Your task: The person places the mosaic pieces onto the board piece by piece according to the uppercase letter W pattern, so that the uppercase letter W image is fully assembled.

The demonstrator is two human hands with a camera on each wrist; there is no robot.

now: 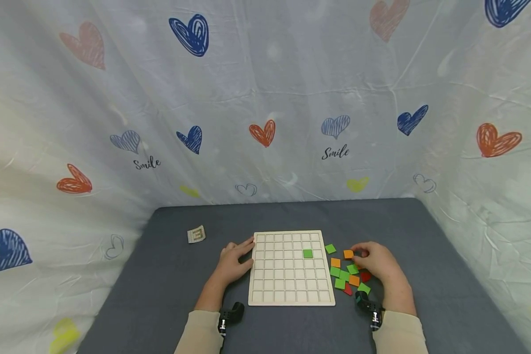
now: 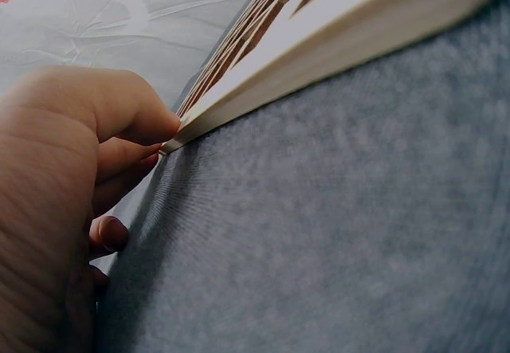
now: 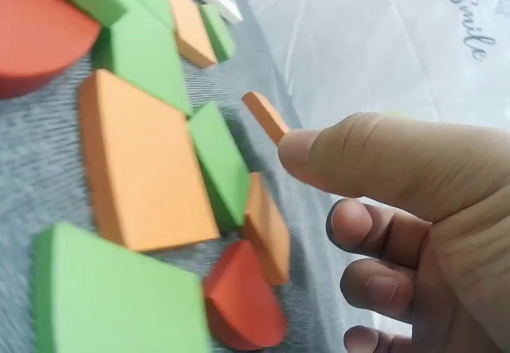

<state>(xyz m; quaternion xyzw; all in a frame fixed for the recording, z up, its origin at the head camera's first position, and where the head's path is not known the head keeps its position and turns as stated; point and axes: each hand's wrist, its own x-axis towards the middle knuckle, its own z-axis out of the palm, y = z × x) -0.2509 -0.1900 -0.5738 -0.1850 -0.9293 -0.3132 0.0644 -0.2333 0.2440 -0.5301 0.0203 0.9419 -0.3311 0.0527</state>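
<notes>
A pale wooden grid board (image 1: 292, 303) lies on the dark table, with one green square tile (image 1: 308, 253) in a cell of its upper right part. My left hand (image 1: 232, 263) touches the board's left edge with thumb and fingertips, fingers fairly straight. Right of the board, my right hand (image 1: 377, 260) pinches a small orange tile (image 3: 265, 116) between thumb and a finger hidden behind it; the other fingers curl loosely. Below that hand lie loose green tiles (image 1: 339, 283), orange tiles (image 1: 354, 280) and red pieces with a curved edge (image 3: 247, 305).
A small printed paper piece (image 1: 196, 234) rests at the far left of the grey table (image 1: 292, 332). Behind and along the sides hangs a white curtain (image 1: 265, 64) with printed hearts.
</notes>
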